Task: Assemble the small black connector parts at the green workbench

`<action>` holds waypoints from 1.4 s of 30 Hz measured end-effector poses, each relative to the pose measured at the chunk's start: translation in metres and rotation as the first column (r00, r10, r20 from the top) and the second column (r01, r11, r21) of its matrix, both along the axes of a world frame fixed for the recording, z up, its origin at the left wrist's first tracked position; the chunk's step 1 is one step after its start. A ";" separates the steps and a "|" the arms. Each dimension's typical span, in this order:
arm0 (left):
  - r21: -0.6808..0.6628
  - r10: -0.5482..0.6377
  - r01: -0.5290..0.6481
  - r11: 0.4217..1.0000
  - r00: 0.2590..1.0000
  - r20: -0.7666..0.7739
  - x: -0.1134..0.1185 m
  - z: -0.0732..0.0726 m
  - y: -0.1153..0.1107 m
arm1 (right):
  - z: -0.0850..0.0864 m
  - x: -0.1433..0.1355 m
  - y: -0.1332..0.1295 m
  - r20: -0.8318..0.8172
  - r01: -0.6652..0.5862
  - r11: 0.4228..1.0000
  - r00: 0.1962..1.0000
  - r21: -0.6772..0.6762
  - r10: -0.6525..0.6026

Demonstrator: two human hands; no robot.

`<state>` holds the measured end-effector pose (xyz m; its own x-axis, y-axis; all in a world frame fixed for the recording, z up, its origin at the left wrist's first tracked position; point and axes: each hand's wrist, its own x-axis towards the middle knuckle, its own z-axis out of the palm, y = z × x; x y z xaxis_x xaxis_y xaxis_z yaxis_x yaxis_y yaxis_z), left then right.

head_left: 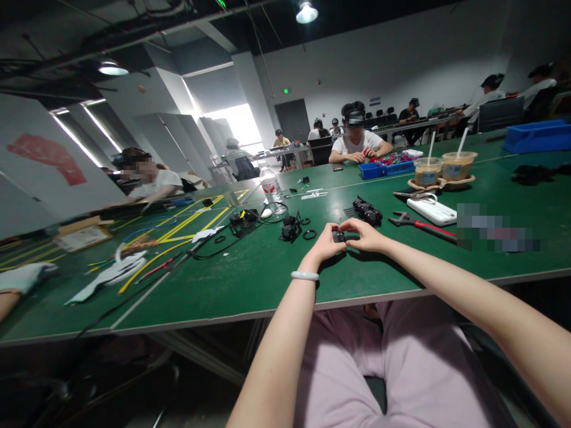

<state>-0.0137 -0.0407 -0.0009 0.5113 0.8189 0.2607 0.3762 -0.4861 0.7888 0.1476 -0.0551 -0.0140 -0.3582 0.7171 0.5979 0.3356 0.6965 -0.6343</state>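
Just above the table near its front edge, a small black part [339,236] sits between my two hands; its exact kind is too small to make out. My left hand [325,244], with a pale bangle at the wrist, is closed round its left side. Opposite it, my right hand [366,236] pinches the part from the right with bent fingers. Beyond my right hand lies a row of black parts [366,210]. To the left of my hands are a black ring [309,234] and a black device with a bracket [291,228].
An adjustable wrench [422,226] with red-black handles, a white power bank [432,209] and two drink cups [458,166] are on the right. Leftward lie a clear bottle [273,193], cables and gloves [109,276]. A co-worker [357,142] sits opposite behind blue bins [372,171].
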 end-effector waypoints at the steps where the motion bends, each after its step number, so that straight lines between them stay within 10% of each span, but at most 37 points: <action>1: 0.001 -0.005 0.005 1.000 1.000 0.000 0.000 -0.001 0.000 | 0.000 0.000 0.000 0.004 0.004 1.000 1.000 0.005 -0.004; 42: 0.000 0.011 -0.011 1.000 1.000 -0.012 0.001 -0.003 0.003 | -0.004 -0.001 0.005 0.049 0.085 0.995 0.995 -0.061 -0.082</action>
<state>-0.0131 -0.0374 -0.0036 0.5050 0.8247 0.2545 0.3913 -0.4816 0.7842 0.1466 -0.0502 -0.0184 -0.3215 0.7812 0.5351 0.4211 0.6241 -0.6582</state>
